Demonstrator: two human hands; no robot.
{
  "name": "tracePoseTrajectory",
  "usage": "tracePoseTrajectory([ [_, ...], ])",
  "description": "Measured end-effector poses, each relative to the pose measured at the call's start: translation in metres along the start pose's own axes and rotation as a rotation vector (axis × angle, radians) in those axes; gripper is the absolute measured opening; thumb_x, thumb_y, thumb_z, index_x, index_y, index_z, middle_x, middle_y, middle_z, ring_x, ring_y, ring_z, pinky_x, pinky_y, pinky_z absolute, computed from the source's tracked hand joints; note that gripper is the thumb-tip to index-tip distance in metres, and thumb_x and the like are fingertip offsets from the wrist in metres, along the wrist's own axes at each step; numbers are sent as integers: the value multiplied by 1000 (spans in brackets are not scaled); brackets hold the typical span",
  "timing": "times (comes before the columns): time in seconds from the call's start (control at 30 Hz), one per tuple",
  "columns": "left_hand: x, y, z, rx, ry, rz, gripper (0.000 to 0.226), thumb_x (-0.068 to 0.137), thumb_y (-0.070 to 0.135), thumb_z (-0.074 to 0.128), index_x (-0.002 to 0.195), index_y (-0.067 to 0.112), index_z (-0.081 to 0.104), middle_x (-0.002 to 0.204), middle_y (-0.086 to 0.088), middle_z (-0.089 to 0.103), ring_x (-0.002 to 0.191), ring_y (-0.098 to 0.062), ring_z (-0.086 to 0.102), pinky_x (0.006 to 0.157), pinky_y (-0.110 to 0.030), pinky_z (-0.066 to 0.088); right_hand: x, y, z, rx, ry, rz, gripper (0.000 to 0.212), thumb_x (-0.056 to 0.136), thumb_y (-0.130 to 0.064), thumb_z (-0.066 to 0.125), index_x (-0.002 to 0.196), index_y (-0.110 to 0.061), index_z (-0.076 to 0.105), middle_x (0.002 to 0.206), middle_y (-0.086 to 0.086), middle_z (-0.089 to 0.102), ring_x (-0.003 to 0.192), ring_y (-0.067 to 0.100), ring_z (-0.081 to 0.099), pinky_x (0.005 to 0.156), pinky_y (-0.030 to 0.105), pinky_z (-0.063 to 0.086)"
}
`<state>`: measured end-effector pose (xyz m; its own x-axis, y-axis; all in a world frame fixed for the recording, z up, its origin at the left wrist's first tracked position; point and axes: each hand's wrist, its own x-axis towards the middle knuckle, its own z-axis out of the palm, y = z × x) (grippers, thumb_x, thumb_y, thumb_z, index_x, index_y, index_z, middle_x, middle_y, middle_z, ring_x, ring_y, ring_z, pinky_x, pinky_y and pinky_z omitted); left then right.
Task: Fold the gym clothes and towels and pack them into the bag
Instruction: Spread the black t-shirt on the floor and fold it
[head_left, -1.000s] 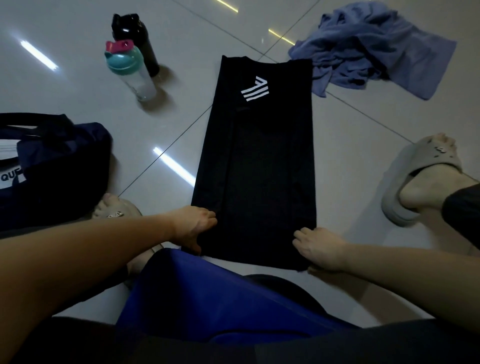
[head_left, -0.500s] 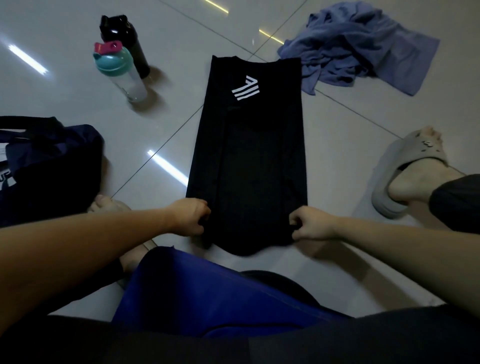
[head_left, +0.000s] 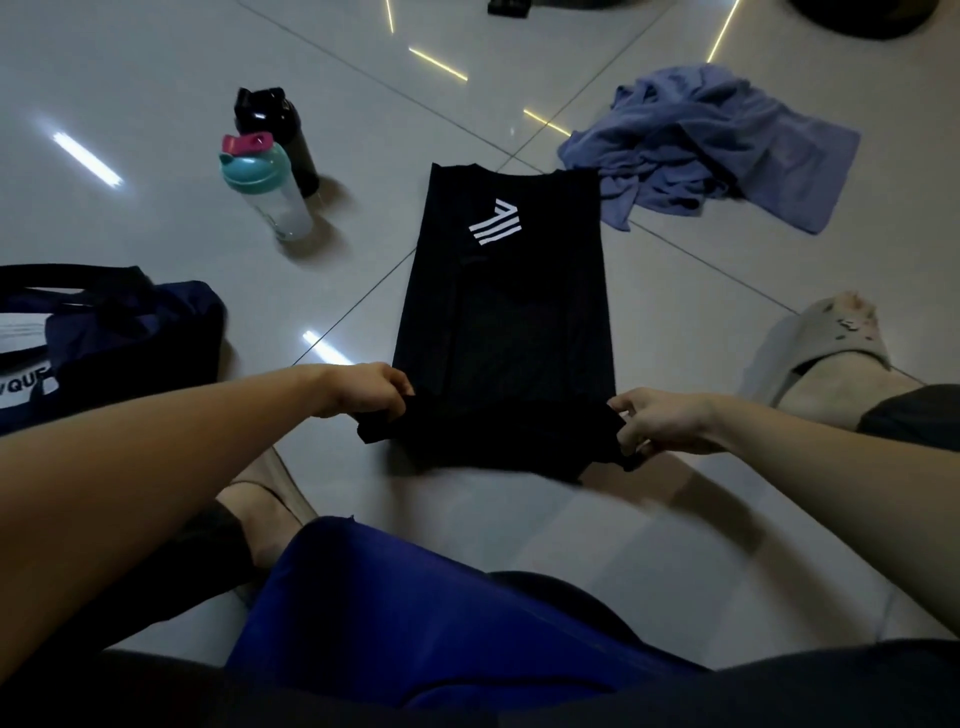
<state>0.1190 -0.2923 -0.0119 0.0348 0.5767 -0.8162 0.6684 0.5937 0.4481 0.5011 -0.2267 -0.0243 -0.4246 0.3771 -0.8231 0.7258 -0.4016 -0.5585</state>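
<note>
The black shirt is lying on the floor, folded into a long strip, with a white striped logo showing near its far end. The left grip is pinching the shirt's near left corner, fingers curled round the cloth. The right grip is pinching the near right corner the same way. Between them the near hem is being held up off the floor. The bag is sitting well left of the shirt. A crumpled purple towel is lying at the shirt's far right corner. Two bottles are standing left of the shirt's far end.
</note>
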Motion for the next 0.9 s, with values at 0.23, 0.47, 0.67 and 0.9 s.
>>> tracePoseTrajectory([
  [0.23, 14, 2, -5, 161, 60, 97, 35, 76, -7, 64, 106, 12, 60, 92, -12, 65, 74, -22, 63, 65, -34, 55, 6, -22, -10, -61, 159, -84, 26, 75, 19, 49, 96, 9, 61, 78, 14, 56, 75, 29, 60, 62, 36, 55],
  [0.47, 35, 18, -30, 123, 193, 203, 22, 81, -2, 56, 93, 6, 73, 82, -12, 68, 77, -18, 60, 75, -32, 50, 18, -41, -31, -82, 233, -152, 17, 81, 14, 55, 80, -2, 59, 78, 11, 55, 76, 23, 54, 68, 33, 47],
  [0.67, 55, 47, -82, -75, 78, 190, 29, 84, -14, 51, 93, 0, 76, 86, -12, 72, 83, -23, 67, 86, -34, 55, 30, -54, -59, 192, 258, -185, 21, 81, 17, 48, 80, 0, 61, 76, 12, 64, 73, 24, 65, 69, 31, 56],
  [0.9, 102, 72, -118, -262, 151, 98, 20, 93, 3, 60, 110, 7, 70, 96, -13, 70, 85, -24, 67, 80, -36, 57, 75, -86, -101, 274, 269, -69, 25, 84, 7, 47, 103, -4, 58, 93, 16, 59, 74, 28, 62, 65, 34, 53],
])
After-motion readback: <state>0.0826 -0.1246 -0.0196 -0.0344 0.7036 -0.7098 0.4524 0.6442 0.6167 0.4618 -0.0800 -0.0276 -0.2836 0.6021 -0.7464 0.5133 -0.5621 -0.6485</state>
